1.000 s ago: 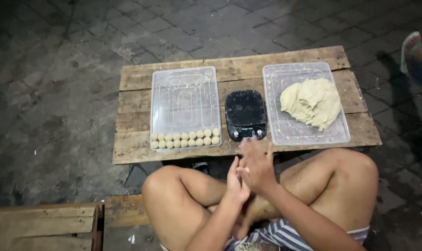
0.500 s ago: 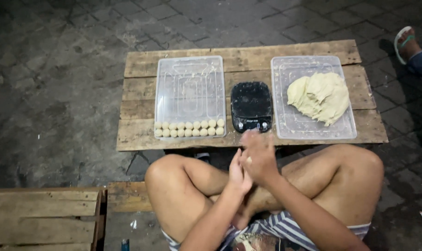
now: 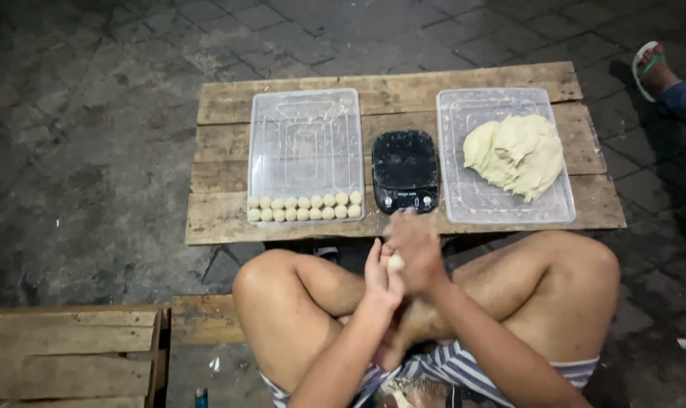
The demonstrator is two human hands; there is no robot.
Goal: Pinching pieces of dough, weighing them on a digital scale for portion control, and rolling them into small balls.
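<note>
A small dough ball [image 3: 396, 262] sits pressed between the palms of the left hand [image 3: 379, 276] and right hand [image 3: 418, 253], both nearly flat, above crossed bare legs. Ahead, a low wooden pallet table [image 3: 222, 219] holds a clear tray [image 3: 305, 136] with rows of finished balls [image 3: 305, 208], a black scale [image 3: 405, 170], and a tray with a dough mass [image 3: 518, 153]

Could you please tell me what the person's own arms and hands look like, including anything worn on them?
Both forearms are bare, with no sleeves in view. The left hand and right hand wear no gloves, and no watch, ring or bracelet can be made out, though the hands are slightly blurred. The fingers look bare too.
</note>
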